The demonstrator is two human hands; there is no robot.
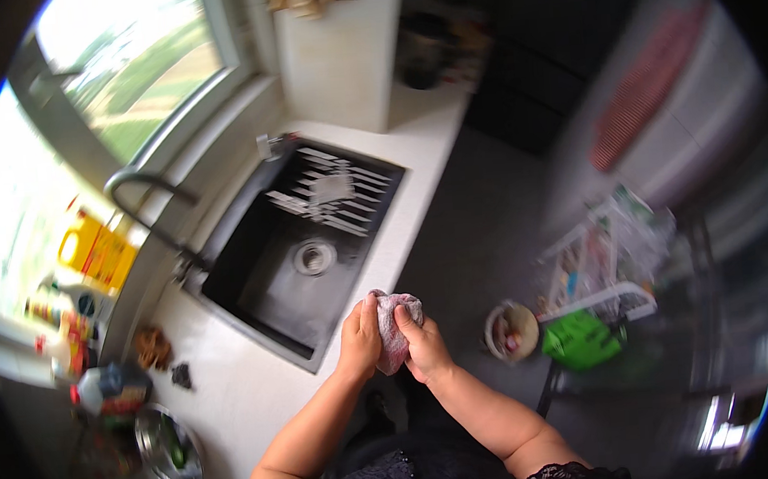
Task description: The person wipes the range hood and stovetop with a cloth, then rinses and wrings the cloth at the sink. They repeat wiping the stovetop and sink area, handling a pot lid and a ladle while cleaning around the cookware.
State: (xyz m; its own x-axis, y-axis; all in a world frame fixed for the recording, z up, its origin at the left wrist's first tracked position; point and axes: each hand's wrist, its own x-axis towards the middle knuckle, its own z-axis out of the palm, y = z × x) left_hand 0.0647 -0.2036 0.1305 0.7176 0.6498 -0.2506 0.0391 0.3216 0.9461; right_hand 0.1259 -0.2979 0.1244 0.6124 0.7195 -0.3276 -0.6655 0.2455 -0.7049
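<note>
- The left hand (361,337) grips a bunched pink-and-grey cloth (395,341) from its left side, the fingers closed against it.
- The right hand (425,348) grips the same cloth from the right, its thumb laid over the front and its fingers curled round the side.
- The cloth is squeezed between both hands, in front of the person's body and just beside the near edge of the sink; how high it is held cannot be told.
- The sink (267,288) is dark and set into the white table (234,388), with a round drain (314,258) in its floor and a rack (334,188) of pale bars across its far end.
- A dark curved tap (192,257) stands at the sink's left side, near the window (160,86).
- Farther left, a yellow jug (97,251) stands by the window.
- At the lower left, a metal bowl (146,434) sits on the table with something green in it; a small brown heap (152,349) lies above it.
- To the right, past the table's edge, there is a pale bucket (522,335) with scraps in it, beside a bright green bag (580,340).
- Behind these is a white rack (621,292) with clear plastic bags (643,232).
- A red striped towel (645,88) shows at the upper right, blurred.
</note>
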